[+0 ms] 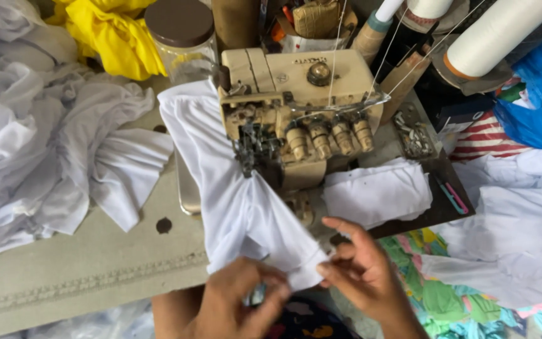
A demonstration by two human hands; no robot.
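A white cloth piece runs from under the needle area of a beige overlock sewing machine down toward me. My left hand pinches the cloth's near edge from below left. My right hand grips the same edge at its right corner, fingers curled on the fabric. Both hands hold the cloth taut at the table's front edge.
A heap of white fabric covers the left of the table. Yellow cloth and a brown-lidded jar stand behind. White thread cones sit at the back right. Folded white pieces lie beside the machine; more white and patterned cloth lies right.
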